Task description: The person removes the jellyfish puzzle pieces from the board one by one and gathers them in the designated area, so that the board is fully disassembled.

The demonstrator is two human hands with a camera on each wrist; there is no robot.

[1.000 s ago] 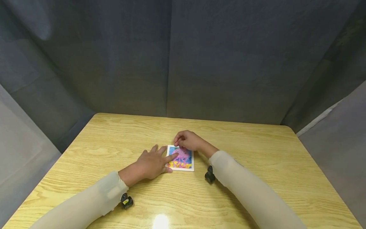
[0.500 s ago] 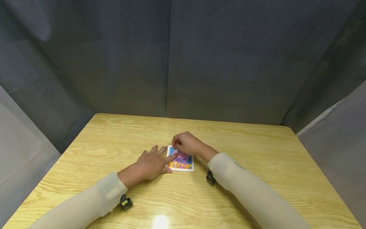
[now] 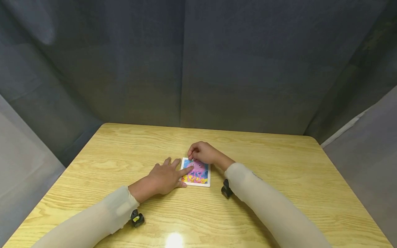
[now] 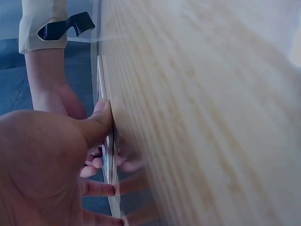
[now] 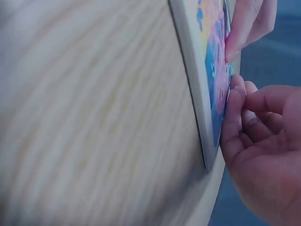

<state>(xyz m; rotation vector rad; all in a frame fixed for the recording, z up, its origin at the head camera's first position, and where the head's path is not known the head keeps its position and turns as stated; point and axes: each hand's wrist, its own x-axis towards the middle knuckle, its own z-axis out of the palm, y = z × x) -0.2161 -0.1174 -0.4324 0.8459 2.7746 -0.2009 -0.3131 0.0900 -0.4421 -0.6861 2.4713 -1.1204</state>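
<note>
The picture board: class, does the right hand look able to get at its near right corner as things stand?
Probably yes: the right hand is at the far edge of the picture board, and nothing shows over that corner. The left hand lies across its left side, clear of the corner.

The picture (image 3: 200,176) is showing a white edge. Inside it, blue is filling the background, a pink sea animal (image 3: 200,166) is sitting in the middle, and yellow patches (image 3: 194,178) are running along the bottom. The table (image 3: 279,165) is showing light yellow-brown with wavy wood lines, and a white shine (image 3: 174,240) is glowing on it. The left sleeve (image 3: 99,215) and the right sleeve (image 3: 270,205) are looking cream. The left clip (image 3: 137,218) is looking black with some yellow. The curtain (image 3: 242,69) is looking dark bluish grey.
</note>
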